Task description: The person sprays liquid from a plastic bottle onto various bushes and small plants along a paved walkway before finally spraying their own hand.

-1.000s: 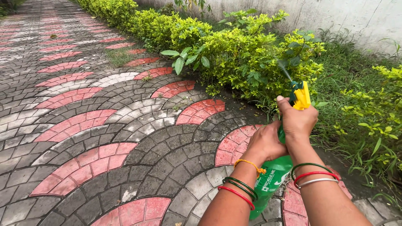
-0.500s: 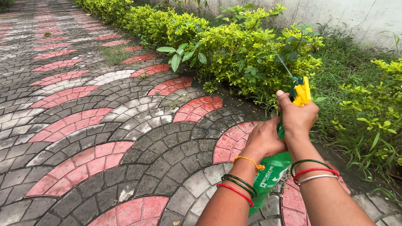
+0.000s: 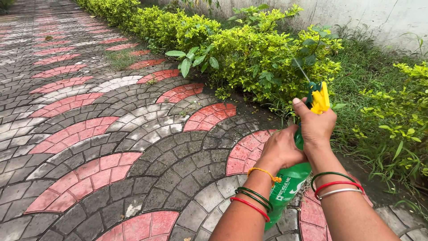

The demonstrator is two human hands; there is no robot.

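Both my hands hold a green plastic spray bottle (image 3: 289,185) with a yellow trigger head (image 3: 320,97). My left hand (image 3: 281,150) wraps the bottle's body. My right hand (image 3: 315,126) grips the neck and the trigger, thumb up beside the yellow head. A thin jet of water leaves the nozzle toward the yellow-green hedge (image 3: 267,58) just beyond it. Red, green and silver bangles ring both wrists, and an orange thread is tied on the left one.
A paved path (image 3: 111,134) of grey and red blocks in fan patterns fills the left and bottom. The hedge runs along its right edge to the far top. Behind it lie grass (image 3: 370,76), a smaller shrub (image 3: 401,120) and a pale wall (image 3: 379,18).
The view has drifted slightly, with the bottle and hands sitting a little lower and nearer the hedge than a second ago. The grip is the same and the spray continues.
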